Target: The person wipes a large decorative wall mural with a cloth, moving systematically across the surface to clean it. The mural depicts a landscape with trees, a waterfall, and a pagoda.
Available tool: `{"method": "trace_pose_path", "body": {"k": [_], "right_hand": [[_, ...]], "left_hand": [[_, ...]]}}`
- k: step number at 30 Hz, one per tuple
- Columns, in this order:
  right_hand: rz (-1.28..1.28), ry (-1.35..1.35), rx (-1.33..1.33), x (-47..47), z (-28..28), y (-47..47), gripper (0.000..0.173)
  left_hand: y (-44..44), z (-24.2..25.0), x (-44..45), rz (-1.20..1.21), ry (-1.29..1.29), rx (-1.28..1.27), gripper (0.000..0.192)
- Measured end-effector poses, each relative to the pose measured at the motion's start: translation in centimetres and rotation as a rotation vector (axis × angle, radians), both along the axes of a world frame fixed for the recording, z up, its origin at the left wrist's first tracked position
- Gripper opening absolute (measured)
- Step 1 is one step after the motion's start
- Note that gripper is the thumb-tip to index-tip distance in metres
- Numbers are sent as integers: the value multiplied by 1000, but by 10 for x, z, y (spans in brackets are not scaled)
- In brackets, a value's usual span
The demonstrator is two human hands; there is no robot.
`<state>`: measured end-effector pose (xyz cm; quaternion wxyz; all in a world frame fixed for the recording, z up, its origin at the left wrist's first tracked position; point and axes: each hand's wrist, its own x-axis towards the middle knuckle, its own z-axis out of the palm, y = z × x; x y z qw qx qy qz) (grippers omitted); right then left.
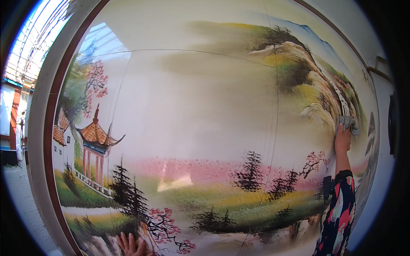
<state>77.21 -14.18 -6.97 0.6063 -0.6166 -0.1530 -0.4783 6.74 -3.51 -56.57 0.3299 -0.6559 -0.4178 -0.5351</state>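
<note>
A large glossy landscape mural on joined panels fills the view before me. My right hand presses a folded grey cloth against its right side, just below the painted waterfall. The right arm is stretched out in a patterned sleeve. Low on the left, my left hand rests with fingers spread on the painted rocks, close to a painted blossom branch. It holds nothing, and its wrist is cut off by the lower edge of the picture.
A dark red-brown frame strip borders the mural on the left, with a pale wall edge outside it. Beyond lies a paved yard under a bright latticed roof. A white wall stands at the right.
</note>
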Motion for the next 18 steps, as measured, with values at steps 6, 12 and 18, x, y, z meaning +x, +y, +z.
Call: {"method": "trace_pose_path", "body": {"k": [6,12,18], "right_hand": [[44,31,-99,-60,17,12,73],[37,-179,-57,-199,47,46,68],[-31,-334,-140,-344,82,89,66]], "left_hand": [[-4,-3,-11,-142,-14,-75,53],[-13,-2,-52,-400,120,-159,56],[-18,-5,-128,-463,105,-186,57]]}}
